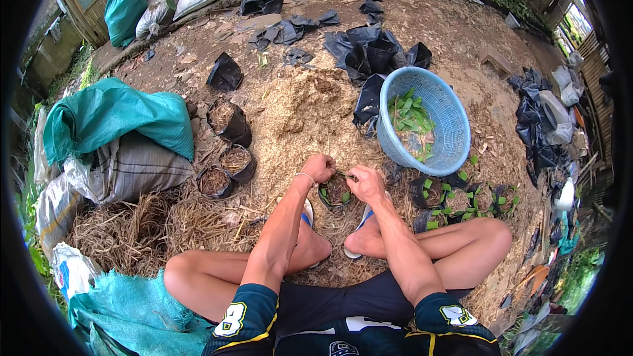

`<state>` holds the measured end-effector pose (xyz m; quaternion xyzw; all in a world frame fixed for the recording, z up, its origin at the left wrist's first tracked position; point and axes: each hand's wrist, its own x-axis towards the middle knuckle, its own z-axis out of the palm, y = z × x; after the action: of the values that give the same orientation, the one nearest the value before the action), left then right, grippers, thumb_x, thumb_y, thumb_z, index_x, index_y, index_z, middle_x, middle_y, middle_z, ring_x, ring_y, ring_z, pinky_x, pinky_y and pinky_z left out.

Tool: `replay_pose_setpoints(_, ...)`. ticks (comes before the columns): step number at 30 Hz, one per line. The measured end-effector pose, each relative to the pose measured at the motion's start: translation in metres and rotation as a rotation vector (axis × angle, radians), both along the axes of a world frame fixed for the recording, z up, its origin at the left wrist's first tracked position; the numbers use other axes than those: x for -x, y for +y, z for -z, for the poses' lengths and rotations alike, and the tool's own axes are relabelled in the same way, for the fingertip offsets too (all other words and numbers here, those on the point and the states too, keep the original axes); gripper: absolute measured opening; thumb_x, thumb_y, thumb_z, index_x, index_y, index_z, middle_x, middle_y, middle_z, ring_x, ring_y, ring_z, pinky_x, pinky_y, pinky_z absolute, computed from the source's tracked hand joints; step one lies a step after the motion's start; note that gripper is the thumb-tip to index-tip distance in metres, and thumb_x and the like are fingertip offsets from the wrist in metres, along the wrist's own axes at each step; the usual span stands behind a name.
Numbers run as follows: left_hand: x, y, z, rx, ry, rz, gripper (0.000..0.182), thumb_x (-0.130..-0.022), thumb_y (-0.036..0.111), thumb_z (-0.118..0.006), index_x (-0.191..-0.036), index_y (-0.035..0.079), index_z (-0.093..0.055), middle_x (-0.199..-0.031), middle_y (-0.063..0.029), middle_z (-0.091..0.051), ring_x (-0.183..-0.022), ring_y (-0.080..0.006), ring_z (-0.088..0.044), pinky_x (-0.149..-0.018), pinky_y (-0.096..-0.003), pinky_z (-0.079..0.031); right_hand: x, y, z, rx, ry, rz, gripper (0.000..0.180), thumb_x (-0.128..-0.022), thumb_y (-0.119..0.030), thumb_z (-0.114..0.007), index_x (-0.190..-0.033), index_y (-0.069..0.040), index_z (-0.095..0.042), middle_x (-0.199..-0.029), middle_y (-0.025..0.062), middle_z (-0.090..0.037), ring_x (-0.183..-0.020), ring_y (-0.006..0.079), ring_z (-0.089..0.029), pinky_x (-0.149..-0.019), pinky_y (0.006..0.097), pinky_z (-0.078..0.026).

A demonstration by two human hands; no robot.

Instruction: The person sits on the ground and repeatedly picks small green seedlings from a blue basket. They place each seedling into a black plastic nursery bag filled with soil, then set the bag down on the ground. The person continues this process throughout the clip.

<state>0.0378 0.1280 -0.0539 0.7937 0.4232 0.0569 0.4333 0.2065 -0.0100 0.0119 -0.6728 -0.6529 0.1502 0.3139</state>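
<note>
A black plastic nursery bag (336, 194) filled with brown planting material stands between my feet, with green leaf pieces set around its inner edge. Over its right side, my right hand (367, 184) pinches a small green leaf cutting (350, 176). My left hand (319, 168) is curled at the bag's upper left, fingertips together near the cutting; whether they grip anything is hidden. Right of my feet stand several filled bags (459, 201) with cut green leaves upright in them. A blue plastic basket (452, 116) beyond my right hand holds loose green leaves (410, 111).
Sawdust (301, 118) is heaped ahead of me. Filled bags without leaves (215, 181) stand to the left, near dry straw (198, 222) and stuffed sacks (143, 168). Empty black bags (368, 52) lie beyond the heap. Plastic scraps (531, 123) line the right side.
</note>
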Motion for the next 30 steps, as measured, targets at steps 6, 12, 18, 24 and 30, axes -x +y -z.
replay_pose_setpoints(6, 0.003, 0.001, -0.004, 0.024, -0.021, 0.002, 0.019, -0.075, 0.017, -0.074, -0.09, 0.008, -0.079, -0.085, -0.0123, -0.077, -0.08, -0.0258, -0.074, -0.078, -0.0373, -0.059, 0.005, 0.004, 0.005, 0.029, -0.054, -0.074, 0.017, -0.079, -0.016, -0.078, -0.094, -0.011, -0.075, -0.09, 0.0079, -0.07, -0.082, 0.0334, -0.07, -0.072, 0.0439, -0.057)
replay_pose_setpoints(12, 0.006, 0.003, -0.004, 0.028, -0.047, 0.017, 0.019, -0.075, 0.018, -0.074, -0.091, 0.007, -0.078, -0.084, -0.0116, -0.077, -0.08, -0.0247, -0.074, -0.079, -0.0369, -0.059, 0.012, 0.013, 0.008, 0.084, -0.093, -0.038, 0.017, -0.079, -0.016, -0.077, -0.096, -0.012, -0.075, -0.091, 0.0073, -0.07, -0.083, 0.0327, -0.07, -0.072, 0.0431, -0.057)
replay_pose_setpoints(18, 0.009, 0.001, -0.003, 0.069, -0.078, -0.011, 0.018, -0.075, 0.017, -0.075, -0.09, 0.006, -0.078, -0.081, -0.0112, -0.076, -0.075, -0.0211, -0.073, -0.074, -0.0351, -0.058, 0.01, 0.018, 0.012, 0.073, -0.146, -0.093, 0.018, -0.078, -0.015, -0.078, -0.096, -0.013, -0.075, -0.09, 0.0066, -0.068, -0.084, 0.0321, -0.069, -0.073, 0.0442, -0.057)
replay_pose_setpoints(24, 0.009, 0.0, -0.004, 0.092, -0.116, -0.03, 0.017, -0.076, 0.018, -0.075, -0.087, 0.004, -0.078, -0.081, -0.0123, -0.076, -0.075, -0.0213, -0.073, -0.074, -0.0351, -0.059, 0.011, 0.022, 0.023, 0.057, -0.18, -0.137, 0.012, -0.078, -0.012, -0.075, -0.089, -0.012, -0.072, -0.086, 0.0084, -0.067, -0.081, 0.034, -0.068, -0.069, 0.0457, -0.056)
replay_pose_setpoints(30, 0.011, -0.002, -0.004, 0.091, -0.111, -0.043, 0.02, -0.077, 0.02, -0.077, -0.088, 0.004, -0.078, -0.081, -0.0121, -0.076, -0.075, -0.0221, -0.073, -0.076, -0.035, -0.059, 0.013, 0.028, 0.031, 0.097, -0.164, -0.134, 0.013, -0.078, -0.009, -0.073, -0.091, -0.011, -0.072, -0.083, 0.0112, -0.067, -0.081, 0.0351, -0.068, -0.071, 0.0467, -0.055)
